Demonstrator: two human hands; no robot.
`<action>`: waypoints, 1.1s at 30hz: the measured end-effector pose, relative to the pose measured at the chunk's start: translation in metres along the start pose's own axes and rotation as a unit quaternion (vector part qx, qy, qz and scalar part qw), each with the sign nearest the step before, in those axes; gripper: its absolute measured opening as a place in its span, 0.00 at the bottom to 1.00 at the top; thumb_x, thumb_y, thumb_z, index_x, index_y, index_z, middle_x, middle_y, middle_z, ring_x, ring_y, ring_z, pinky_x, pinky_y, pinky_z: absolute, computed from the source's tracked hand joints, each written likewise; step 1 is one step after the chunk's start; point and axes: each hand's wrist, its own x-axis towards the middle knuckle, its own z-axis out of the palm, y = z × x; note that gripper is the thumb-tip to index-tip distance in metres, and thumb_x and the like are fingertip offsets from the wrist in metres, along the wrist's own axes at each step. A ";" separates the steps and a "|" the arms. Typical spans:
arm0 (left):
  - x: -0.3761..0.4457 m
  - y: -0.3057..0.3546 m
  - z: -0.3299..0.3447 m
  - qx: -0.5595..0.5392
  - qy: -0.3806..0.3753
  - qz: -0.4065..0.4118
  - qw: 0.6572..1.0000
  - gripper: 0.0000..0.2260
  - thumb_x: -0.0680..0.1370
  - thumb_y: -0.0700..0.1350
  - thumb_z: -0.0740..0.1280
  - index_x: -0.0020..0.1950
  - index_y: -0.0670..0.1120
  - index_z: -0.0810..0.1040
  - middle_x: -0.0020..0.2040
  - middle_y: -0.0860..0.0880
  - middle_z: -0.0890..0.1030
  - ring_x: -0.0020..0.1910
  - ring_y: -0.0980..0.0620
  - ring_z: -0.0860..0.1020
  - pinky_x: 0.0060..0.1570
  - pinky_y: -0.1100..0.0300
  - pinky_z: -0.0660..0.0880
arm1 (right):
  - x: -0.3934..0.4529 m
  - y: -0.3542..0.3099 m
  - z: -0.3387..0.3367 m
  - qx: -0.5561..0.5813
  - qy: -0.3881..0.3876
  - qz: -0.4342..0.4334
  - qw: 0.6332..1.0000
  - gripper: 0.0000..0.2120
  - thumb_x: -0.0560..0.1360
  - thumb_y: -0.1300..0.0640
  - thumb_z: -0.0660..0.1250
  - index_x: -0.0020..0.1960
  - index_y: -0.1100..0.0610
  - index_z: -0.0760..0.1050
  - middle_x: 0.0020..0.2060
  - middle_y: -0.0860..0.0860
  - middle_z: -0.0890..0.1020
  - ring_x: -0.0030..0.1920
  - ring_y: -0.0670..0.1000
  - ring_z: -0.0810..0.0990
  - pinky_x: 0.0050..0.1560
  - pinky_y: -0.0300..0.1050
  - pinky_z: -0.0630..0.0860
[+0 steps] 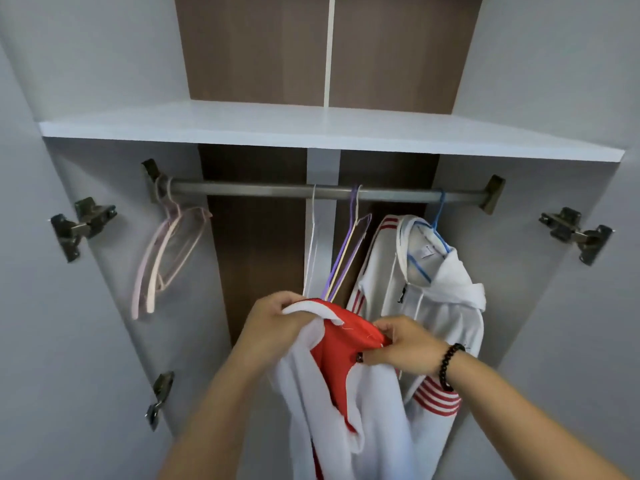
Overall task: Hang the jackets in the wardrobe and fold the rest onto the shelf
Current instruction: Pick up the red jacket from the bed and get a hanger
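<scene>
I hold a white jacket with a red lining (346,382) in front of the open wardrobe. My left hand (273,320) grips its white collar edge at the top. My right hand (405,344), with a black bead bracelet on the wrist, pinches the red fabric on the other side. The jacket hangs down between my forearms. Behind it, a white hooded jacket with red stripes (433,289) hangs on a blue hanger (437,220) from the metal rail (259,189). Purple and yellow empty hangers (349,251) and a white hanger (312,244) hang at mid-rail, their lower ends hidden behind the held jacket.
A white shelf (311,129) spans the wardrobe above the rail. Pink empty hangers (166,258) hang at the rail's left end. Door hinges (81,225) stick out on the left side and a hinge (578,233) on the right.
</scene>
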 end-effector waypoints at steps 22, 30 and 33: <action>0.141 -0.008 -0.039 -0.043 -0.071 -0.116 0.990 0.13 0.75 0.36 0.69 0.35 0.50 0.76 0.27 0.58 0.76 0.28 0.59 0.75 0.24 0.75 0.70 | 0.237 -0.021 -0.035 0.184 0.301 0.217 0.910 0.12 0.72 0.58 0.65 0.32 0.61 0.77 0.33 0.62 0.83 0.40 0.64 0.83 0.47 0.59 0.81; 0.149 -0.010 -0.035 -0.027 -0.059 -0.163 0.984 0.10 0.78 0.41 0.69 0.40 0.49 0.71 0.34 0.54 0.70 0.32 0.56 0.69 0.29 0.70 0.69 | 0.223 -0.032 -0.046 0.031 0.371 0.210 0.904 0.08 0.74 0.62 0.62 0.41 0.63 0.79 0.38 0.58 0.81 0.41 0.58 0.79 0.41 0.46 0.74; 0.144 -0.010 -0.033 -0.015 -0.045 -0.166 0.985 0.11 0.77 0.41 0.69 0.37 0.49 0.72 0.34 0.54 0.71 0.32 0.56 0.69 0.26 0.74 0.69 | 0.219 -0.023 -0.057 0.091 0.397 0.181 0.895 0.10 0.75 0.61 0.61 0.42 0.62 0.80 0.41 0.60 0.84 0.46 0.61 0.82 0.50 0.55 0.80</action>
